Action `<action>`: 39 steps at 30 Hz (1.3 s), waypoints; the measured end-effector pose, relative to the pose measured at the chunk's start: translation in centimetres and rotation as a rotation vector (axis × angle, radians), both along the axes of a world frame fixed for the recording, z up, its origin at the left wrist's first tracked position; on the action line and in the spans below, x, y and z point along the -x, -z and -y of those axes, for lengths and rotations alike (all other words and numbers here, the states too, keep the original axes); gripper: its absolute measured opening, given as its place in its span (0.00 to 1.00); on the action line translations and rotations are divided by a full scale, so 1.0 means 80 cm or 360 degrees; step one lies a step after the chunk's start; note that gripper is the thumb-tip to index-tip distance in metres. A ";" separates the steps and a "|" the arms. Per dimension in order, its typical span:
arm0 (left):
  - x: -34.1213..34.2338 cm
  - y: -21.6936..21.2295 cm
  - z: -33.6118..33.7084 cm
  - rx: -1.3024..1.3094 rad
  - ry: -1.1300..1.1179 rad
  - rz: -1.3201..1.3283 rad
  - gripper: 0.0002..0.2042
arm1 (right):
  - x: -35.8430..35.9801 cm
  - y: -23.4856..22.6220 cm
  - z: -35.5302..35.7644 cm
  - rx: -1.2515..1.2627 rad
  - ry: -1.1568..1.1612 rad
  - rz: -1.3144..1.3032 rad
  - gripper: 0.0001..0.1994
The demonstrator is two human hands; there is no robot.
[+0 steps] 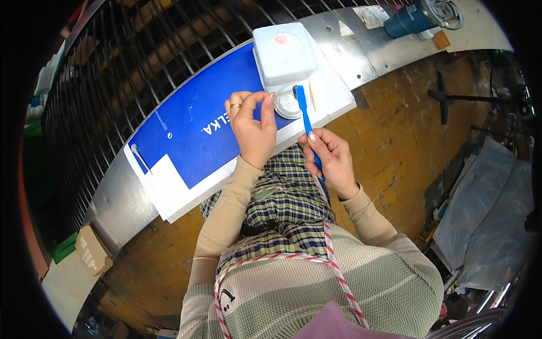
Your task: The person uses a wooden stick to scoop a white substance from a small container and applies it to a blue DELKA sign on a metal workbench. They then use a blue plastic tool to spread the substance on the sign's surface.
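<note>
My right hand (333,158) grips a blue toothbrush (306,116) by its handle. The brush head is up over a small round whitish dish (286,105). On the dish's left side, my left hand (254,127) has thumb and forefinger pinched together at its rim; whatever is between them is too small to make out. A ring sits on one of its fingers. Just beyond the dish stands a white plastic box (285,56) with a pink heart mark on top. All of these are on or above a flat blue-and-white box (197,113).
A thin pale stick (314,93) lies right of the dish, and a small brush-like stick (141,157) at the left end. A metal bench edge (372,62) carries a dark blue tumbler (411,21). Metal bars (130,62) run behind; a cardboard piece (93,250) sits at lower left.
</note>
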State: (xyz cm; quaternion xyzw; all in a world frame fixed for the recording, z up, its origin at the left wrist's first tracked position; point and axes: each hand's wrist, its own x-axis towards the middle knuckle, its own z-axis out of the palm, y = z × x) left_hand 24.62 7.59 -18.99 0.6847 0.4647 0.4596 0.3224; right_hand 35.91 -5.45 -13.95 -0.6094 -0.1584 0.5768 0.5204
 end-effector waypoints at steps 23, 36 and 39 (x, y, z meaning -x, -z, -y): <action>0.034 -0.043 -0.046 -0.0430 0.0702 -0.0311 0.10 | -0.008 -0.006 -0.001 -0.0267 -0.0232 0.1532 0.10; 0.019 -0.016 -0.048 -0.0557 0.0431 -0.0378 0.04 | -0.009 0.001 0.002 -0.0252 -0.0330 0.1815 0.11; 0.029 -0.015 -0.057 -0.0431 0.0354 -0.0306 0.04 | -0.011 0.002 0.002 -0.0260 -0.0311 0.1847 0.11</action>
